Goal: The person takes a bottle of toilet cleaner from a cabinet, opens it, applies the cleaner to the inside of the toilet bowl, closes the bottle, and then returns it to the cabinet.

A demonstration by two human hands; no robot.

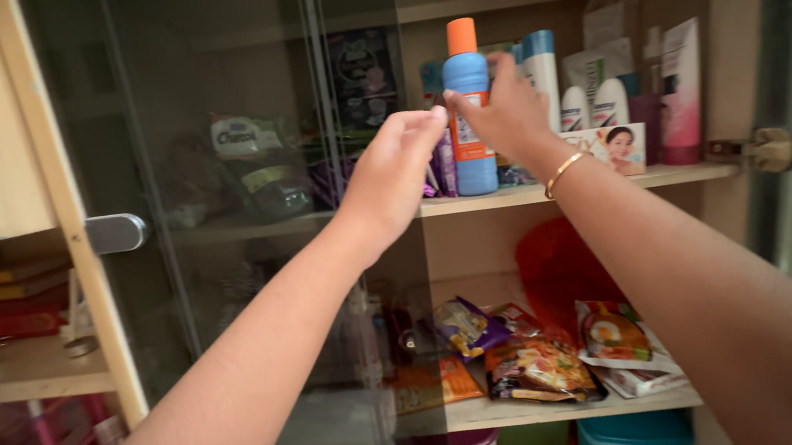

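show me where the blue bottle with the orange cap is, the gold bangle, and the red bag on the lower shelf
blue bottle (474, 152): head view, on its lower blue body.
gold bangle (562, 172): head view, on the band at the right wrist.
red bag (555, 270): head view, on its bare red side.

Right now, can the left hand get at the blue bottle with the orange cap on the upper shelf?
Probably yes: the left hand is beside the blue bottle with nothing between them, and the right hand already touches it.

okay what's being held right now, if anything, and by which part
The right hand grips the blue bottle at its upper body, below the orange cap. The left hand holds nothing visible.
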